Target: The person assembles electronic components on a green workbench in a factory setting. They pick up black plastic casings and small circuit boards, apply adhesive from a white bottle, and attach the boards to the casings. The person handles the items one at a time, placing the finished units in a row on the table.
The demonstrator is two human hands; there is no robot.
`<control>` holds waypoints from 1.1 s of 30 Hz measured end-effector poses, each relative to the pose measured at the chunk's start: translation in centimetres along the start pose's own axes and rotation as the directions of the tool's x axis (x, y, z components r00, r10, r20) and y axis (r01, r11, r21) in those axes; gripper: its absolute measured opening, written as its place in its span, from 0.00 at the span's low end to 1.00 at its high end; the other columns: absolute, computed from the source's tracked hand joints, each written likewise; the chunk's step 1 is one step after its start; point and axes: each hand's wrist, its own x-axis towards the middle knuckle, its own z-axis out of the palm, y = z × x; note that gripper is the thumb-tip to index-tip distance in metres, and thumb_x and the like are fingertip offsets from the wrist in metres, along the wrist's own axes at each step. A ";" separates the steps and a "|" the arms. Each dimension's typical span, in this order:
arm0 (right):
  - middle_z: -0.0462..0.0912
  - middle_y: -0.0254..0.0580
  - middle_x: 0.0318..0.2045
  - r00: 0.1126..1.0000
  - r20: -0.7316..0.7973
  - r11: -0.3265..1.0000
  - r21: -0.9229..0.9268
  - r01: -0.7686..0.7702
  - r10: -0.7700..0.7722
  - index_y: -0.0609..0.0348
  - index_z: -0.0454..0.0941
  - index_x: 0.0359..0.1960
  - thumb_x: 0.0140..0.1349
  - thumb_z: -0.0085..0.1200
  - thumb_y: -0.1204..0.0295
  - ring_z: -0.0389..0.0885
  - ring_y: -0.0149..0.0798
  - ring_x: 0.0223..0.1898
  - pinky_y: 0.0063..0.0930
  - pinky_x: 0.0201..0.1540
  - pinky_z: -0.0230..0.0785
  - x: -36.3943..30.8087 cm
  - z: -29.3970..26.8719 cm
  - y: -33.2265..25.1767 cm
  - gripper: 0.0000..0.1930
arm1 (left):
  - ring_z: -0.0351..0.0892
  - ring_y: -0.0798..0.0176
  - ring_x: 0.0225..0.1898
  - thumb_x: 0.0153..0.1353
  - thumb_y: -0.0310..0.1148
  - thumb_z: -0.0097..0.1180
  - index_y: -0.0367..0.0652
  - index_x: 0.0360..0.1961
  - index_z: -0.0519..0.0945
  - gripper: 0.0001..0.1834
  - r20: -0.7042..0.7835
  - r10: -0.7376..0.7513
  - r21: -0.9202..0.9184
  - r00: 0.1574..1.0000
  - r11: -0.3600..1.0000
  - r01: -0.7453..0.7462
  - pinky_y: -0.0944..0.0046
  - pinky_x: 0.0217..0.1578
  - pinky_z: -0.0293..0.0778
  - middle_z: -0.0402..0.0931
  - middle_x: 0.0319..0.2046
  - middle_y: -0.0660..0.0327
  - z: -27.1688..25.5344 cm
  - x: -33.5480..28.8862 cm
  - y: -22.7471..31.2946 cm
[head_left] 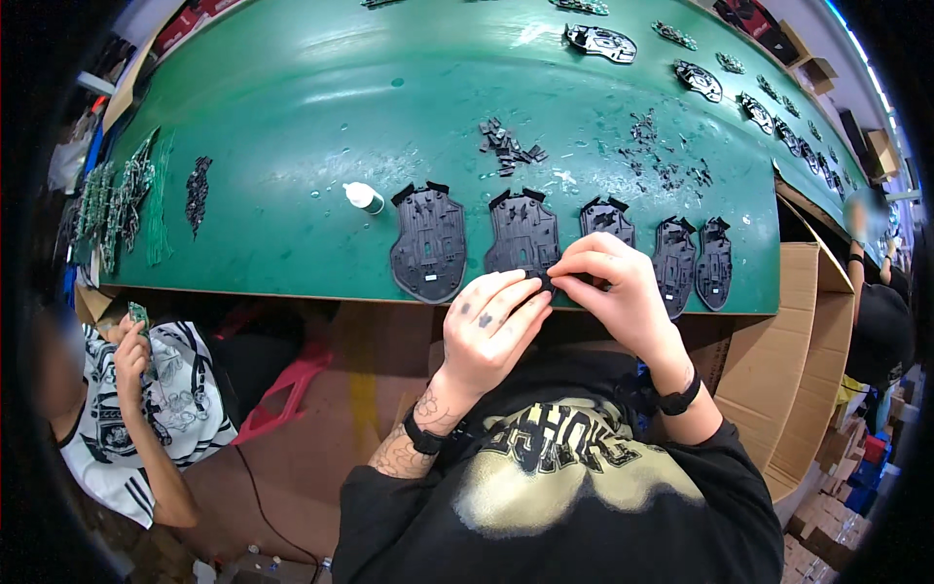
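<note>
Several black mouse shells lie in a row along the table's near edge. My left hand reaches over the near end of the second mouse shell, its fingers bent over that end and its thumb hidden. At the same end my right hand pinches a small black part between thumb and index finger; the part is mostly covered by fingertips. Left of this shell lies another mouse shell. A third mouse shell is partly behind my right hand, with narrower black shells further right.
A white bottle stands beyond the leftmost shell. Small black parts lie in piles on the green table. Circuit boards are heaped at far left. An open cardboard box stands right. A seated person holds a green board at left.
</note>
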 end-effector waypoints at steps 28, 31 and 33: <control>0.82 0.43 0.29 0.956 -0.290 0.848 -0.495 -0.190 0.045 0.59 0.85 0.31 0.54 0.62 0.70 0.81 0.48 0.35 0.36 0.41 0.73 3.4 -7.4 3.7 0.06 | 0.80 0.55 0.45 0.45 0.22 0.68 0.41 0.37 0.85 0.14 0.029 -0.013 -0.023 0.999 1.000 0.014 0.57 0.45 0.77 0.82 0.39 0.61 -0.1 0.4 0.6; 0.82 0.43 0.29 0.936 -0.316 0.871 -0.404 -0.280 0.154 0.58 0.86 0.32 0.54 0.63 0.70 0.81 0.47 0.36 0.36 0.42 0.72 3.6 -7.3 5.8 0.07 | 0.80 0.54 0.44 0.45 0.21 0.68 0.41 0.37 0.85 0.14 0.052 -0.004 -0.052 0.999 0.999 0.007 0.57 0.45 0.77 0.81 0.39 0.61 0.1 0.5 0.7; 0.82 0.44 0.30 0.932 -0.307 0.890 -0.347 -0.296 0.191 0.59 0.86 0.32 0.53 0.63 0.70 0.81 0.47 0.36 0.36 0.42 0.72 3.8 -7.3 6.3 0.07 | 0.80 0.54 0.44 0.46 0.21 0.68 0.41 0.37 0.84 0.14 0.061 0.001 -0.064 0.998 0.998 0.003 0.56 0.45 0.77 0.81 0.39 0.61 0.1 0.3 0.7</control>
